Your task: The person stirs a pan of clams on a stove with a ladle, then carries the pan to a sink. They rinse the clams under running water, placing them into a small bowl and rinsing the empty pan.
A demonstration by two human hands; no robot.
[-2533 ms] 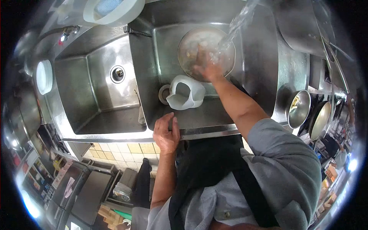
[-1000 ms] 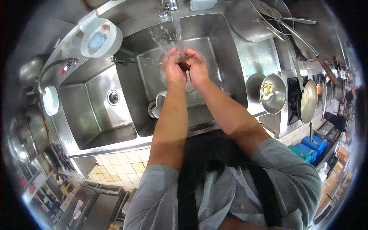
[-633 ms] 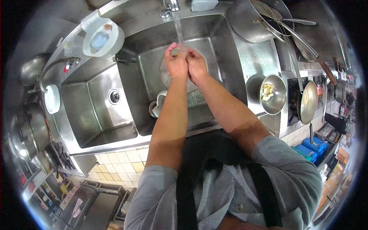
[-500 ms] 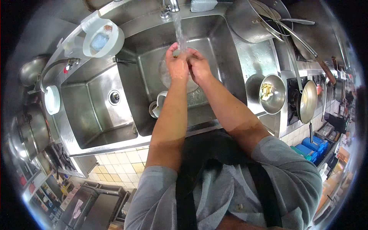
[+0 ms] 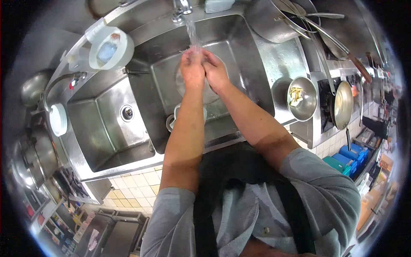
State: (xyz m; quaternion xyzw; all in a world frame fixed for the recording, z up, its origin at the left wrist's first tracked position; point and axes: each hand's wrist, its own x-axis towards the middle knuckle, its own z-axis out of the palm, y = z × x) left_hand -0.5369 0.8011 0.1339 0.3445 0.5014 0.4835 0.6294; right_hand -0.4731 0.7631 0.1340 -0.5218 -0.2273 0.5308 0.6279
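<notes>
Both hands are together under a stream of water (image 5: pixel 191 29) from the faucet (image 5: pixel 183 7), above the right basin of a steel sink (image 5: pixel 246 70). My left hand (image 5: pixel 193 72) is curled upward, its fingers meeting those of my right hand (image 5: pixel 216 76). Water and blur cover the fingertips; something small and pale may be between them, but I cannot make it out. Below the hands, a round, pale, see-through dish (image 5: pixel 211 97) lies in the basin. A white cup-like vessel (image 5: pixel 176 112) is partly hidden behind my left forearm.
Left of the sink's left basin (image 5: pixel 113 115) stands a white tub (image 5: pixel 124 53) with a blue sponge inside. On the right counter, a steel bowl (image 5: pixel 311 105) holds pale food pieces. Beyond it, a pan (image 5: pixel 343 105) rests on the stove. Large pots (image 5: pixel 274 25) stand at the back right.
My hands remain together under the water, with the fingers drawn closer to each other. The whole view has shifted slightly left.
</notes>
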